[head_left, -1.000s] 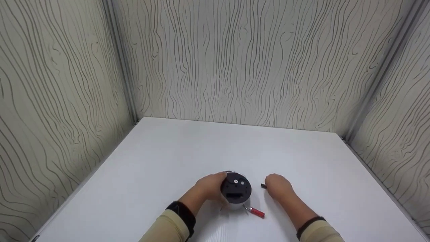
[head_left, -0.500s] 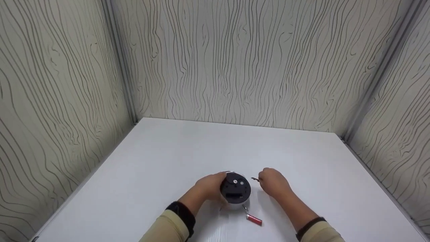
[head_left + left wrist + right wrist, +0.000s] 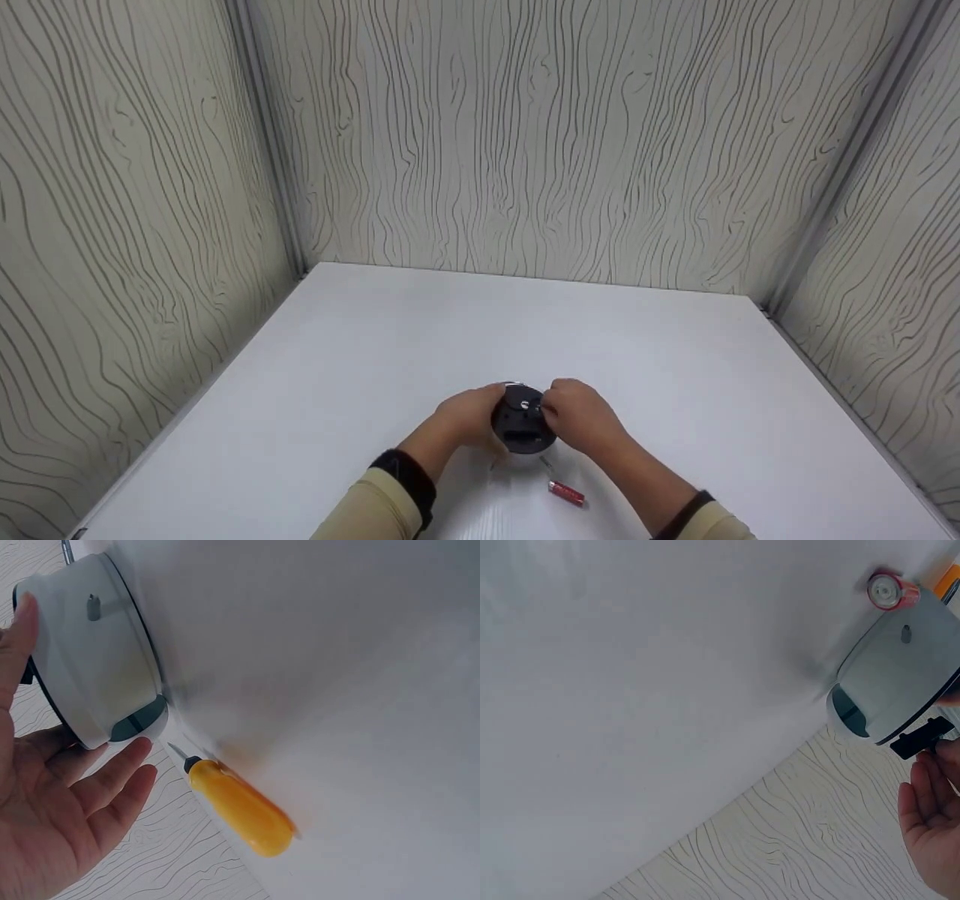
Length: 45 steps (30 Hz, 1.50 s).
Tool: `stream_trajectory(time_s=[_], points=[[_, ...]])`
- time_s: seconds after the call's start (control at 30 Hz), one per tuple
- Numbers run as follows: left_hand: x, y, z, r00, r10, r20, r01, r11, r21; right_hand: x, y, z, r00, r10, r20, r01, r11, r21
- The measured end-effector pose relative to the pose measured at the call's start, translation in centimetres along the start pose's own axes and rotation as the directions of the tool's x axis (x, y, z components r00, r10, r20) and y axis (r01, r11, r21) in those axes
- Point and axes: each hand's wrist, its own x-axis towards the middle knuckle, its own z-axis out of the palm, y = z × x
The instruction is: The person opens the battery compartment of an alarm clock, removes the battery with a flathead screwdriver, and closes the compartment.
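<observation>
A round alarm clock with a white body lies with its black back up, a dark battery slot showing in it. My left hand grips its left side, thumb at the back's edge and fingers low on the body. With its fingertips my right hand pinches a small black battery cover, close over the right part of the clock's back. In the head view that hand hides the cover. A red battery lies on the table just in front of the clock.
In the left wrist view a screwdriver with a yellow handle lies on the white table near the clock. Panels with a wood-grain pattern stand behind the table and at both sides.
My right hand has moved left with the battery cover, up to the clock's back. The red battery has shifted slightly toward me. My left hand has kept its grip in place.
</observation>
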Motion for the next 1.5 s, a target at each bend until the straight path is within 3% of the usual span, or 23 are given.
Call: stream_trajectory(time_s=[0.53,0.73,1.03,1.3,1.5], points=[[0.1,-0.3,0.1,0.999,0.049,-0.019,-0.048,0.997,0.056,-1.0,-2.6,0.4,0.989,-0.148,-0.009,0.148,0.989,0.023],[0.2,-0.3,0.2,0.999,0.039,-0.016,-0.038,0.998,0.051,-1.2,-2.9,1.0,0.980,-0.197,-0.023,0.197,0.980,0.001],[0.1,-0.3,0.1,0.999,0.042,-0.013,-0.041,0.998,0.056,-1.3,-3.2,1.1,0.984,-0.175,0.026,0.176,0.984,-0.018],[0.2,-0.4,0.2,0.999,0.049,-0.015,-0.048,0.997,0.054,-1.5,-3.2,1.3,0.974,-0.224,0.024,0.226,0.971,-0.083],[0.2,-0.4,0.1,0.999,0.047,-0.020,-0.047,0.998,0.037,-1.5,-3.3,1.3,0.976,-0.217,0.025,0.218,0.974,-0.062]])
